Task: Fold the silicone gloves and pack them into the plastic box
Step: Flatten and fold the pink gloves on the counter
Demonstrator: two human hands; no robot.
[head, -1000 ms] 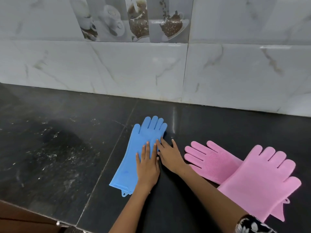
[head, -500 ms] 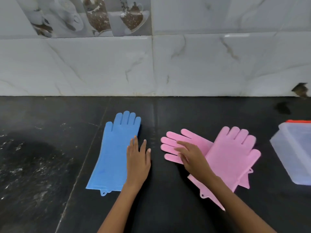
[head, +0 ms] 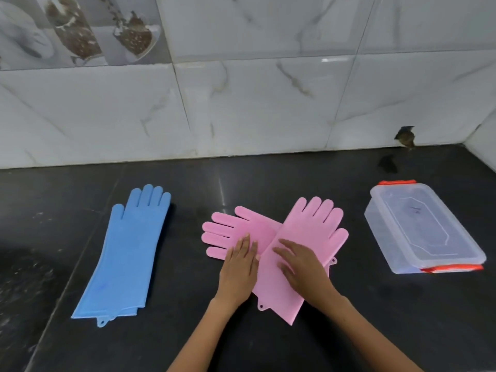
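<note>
Black bench [head: 268,345], gloves unfolded; blue gloves [head: 126,253] lay flat toward its left edge; crossed pink gloves [head: 308,226] lay mid-bench; lidded plastic box [head: 421,226] stood toward the right edge, near the back. Left hand [head: 239,267] and right hand [head: 300,264] rested flat, fingers straight, on the pink gloves, gripping nothing. Likely risks: springy silicone unfolding; crossed gloves folding askew; the closed lid blocking packing.
</note>
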